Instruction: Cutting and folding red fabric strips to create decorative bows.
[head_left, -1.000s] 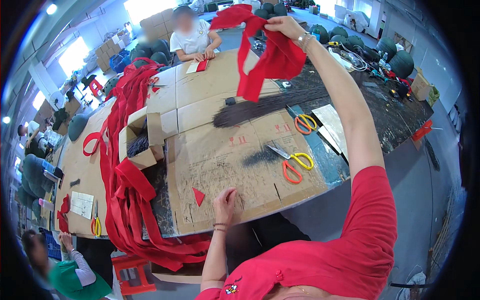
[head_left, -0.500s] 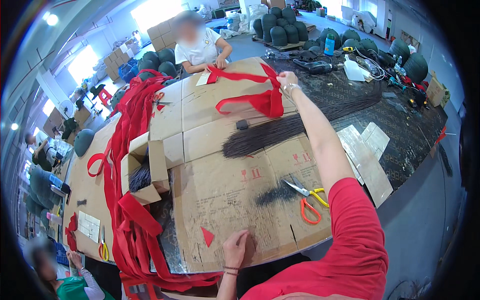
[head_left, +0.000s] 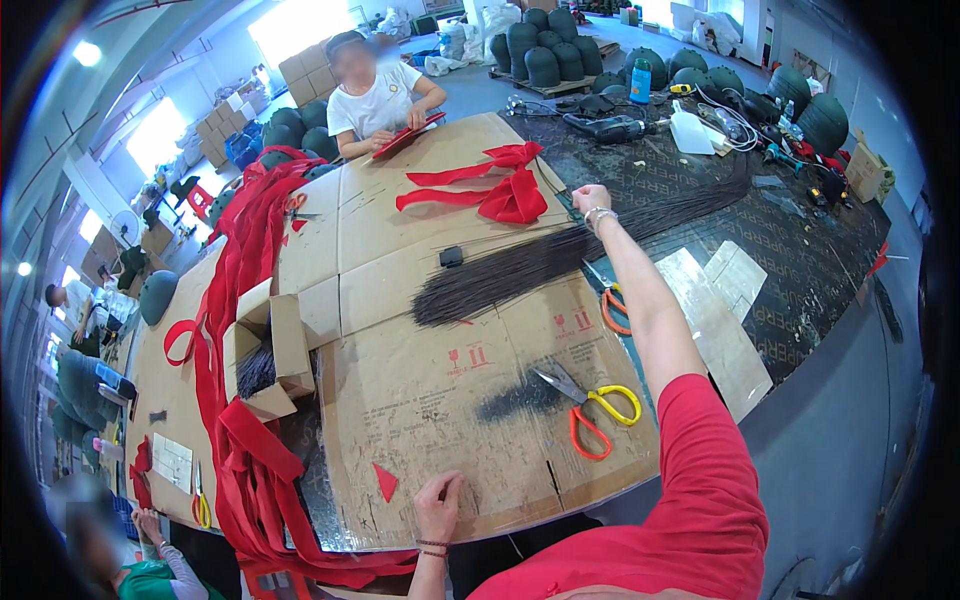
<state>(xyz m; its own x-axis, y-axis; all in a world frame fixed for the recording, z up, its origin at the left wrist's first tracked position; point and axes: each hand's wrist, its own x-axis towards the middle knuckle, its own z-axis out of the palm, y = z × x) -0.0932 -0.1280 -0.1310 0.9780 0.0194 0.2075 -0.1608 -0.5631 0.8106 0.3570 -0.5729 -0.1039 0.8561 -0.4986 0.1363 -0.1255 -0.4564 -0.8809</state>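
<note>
My right hand (head_left: 594, 199) is stretched far forward with its fingers closed, at the far end of a bundle of thin black wires (head_left: 500, 275). Anything inside its grip is hidden. Left of it lies a crumpled red fabric strip (head_left: 515, 198), apart from the hand. My left hand (head_left: 438, 506) rests on the cardboard sheet (head_left: 390, 400) near the front edge, fingers curled together with nothing visible in them. Beside it is a small red fabric scrap (head_left: 385, 482). Scissors (head_left: 575, 392) with yellow and orange handles lie open to its right.
An open carton (head_left: 290, 350) of black wires stands left, beside long red strips (head_left: 235, 330). An orange handle (head_left: 614, 311) shows by my right forearm. Across the table a co-worker (head_left: 380, 100) holds a red piece. A drill (head_left: 605, 127) and a blue bottle (head_left: 640, 82) stand at far right.
My right hand has come lower and away from the red strip, which has dropped onto the cardboard. The co-worker has lifted a red piece off the table. My left hand stays resting.
</note>
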